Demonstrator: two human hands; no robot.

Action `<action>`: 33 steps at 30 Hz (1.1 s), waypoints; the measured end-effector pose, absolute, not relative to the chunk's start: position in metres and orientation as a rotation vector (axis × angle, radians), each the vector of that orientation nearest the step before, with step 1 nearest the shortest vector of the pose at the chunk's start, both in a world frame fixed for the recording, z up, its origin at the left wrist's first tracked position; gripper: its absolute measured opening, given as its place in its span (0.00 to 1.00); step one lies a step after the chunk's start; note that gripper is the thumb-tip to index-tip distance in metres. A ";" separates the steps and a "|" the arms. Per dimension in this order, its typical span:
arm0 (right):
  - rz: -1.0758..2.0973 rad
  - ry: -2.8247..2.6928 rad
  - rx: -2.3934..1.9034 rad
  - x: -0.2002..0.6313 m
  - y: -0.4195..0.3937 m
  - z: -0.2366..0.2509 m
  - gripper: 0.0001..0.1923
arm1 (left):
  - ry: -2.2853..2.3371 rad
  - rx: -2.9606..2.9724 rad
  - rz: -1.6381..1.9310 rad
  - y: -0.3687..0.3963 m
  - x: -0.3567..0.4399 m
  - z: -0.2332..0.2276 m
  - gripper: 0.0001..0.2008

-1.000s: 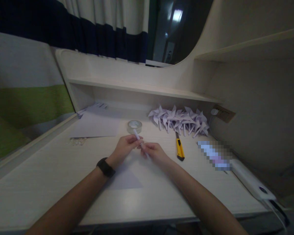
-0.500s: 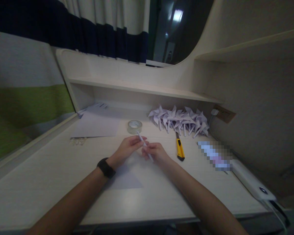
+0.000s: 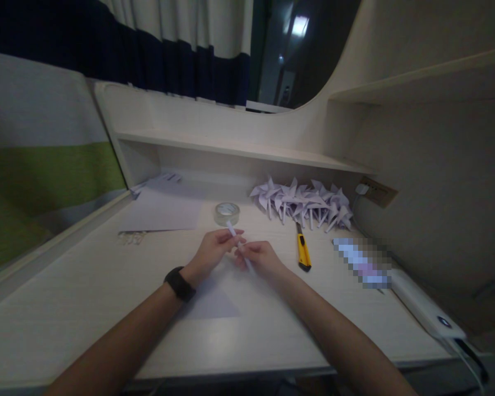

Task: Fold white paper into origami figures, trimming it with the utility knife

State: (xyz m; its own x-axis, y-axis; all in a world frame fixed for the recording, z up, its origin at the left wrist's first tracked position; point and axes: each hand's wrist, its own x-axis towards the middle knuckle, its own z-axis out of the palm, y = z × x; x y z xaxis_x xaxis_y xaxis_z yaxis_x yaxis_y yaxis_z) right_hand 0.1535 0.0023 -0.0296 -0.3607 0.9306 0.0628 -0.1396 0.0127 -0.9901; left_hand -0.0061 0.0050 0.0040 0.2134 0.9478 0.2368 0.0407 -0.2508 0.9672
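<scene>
Both hands have barely shifted since a moment ago. Left hand (image 3: 214, 247) and right hand (image 3: 259, 256) pinch a thin rolled paper stick (image 3: 238, 244) between their fingertips above the desk (image 3: 86, 297).

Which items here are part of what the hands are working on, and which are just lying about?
In hand:
- thin white paper roll, pinched by left hand and right hand
- paper sheet under the wrists

Lying about:
- tape roll
- yellow utility knife
- pile of paper pinwheels
- paper sheets far left
- white power strip
</scene>
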 end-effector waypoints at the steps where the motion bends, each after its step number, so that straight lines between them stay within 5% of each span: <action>1: 1.435 -1.439 -0.911 0.153 0.001 -0.028 0.22 | 0.974 1.528 1.203 0.005 -0.006 0.004 0.19; 9: 0.990 -1.742 -1.112 0.149 -0.008 -0.017 0.19 | 1.003 1.482 1.281 0.001 -0.005 0.006 0.22; 20: 1.341 -1.520 -0.946 0.147 -0.011 -0.021 0.20 | 0.845 1.305 1.310 -0.002 -0.003 0.008 0.21; 33: 1.185 -1.531 -1.008 0.144 -0.016 -0.016 0.21 | 0.974 1.435 1.264 -0.013 -0.002 0.026 0.16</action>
State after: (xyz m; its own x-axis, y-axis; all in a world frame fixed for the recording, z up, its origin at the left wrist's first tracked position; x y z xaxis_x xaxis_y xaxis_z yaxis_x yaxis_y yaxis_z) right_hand 0.1443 -0.0158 -0.0164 -0.2388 0.9543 0.1795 0.0656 0.2002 -0.9775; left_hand -0.0024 -0.0127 0.0259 0.1463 0.9627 0.2277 -0.0256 -0.2264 0.9737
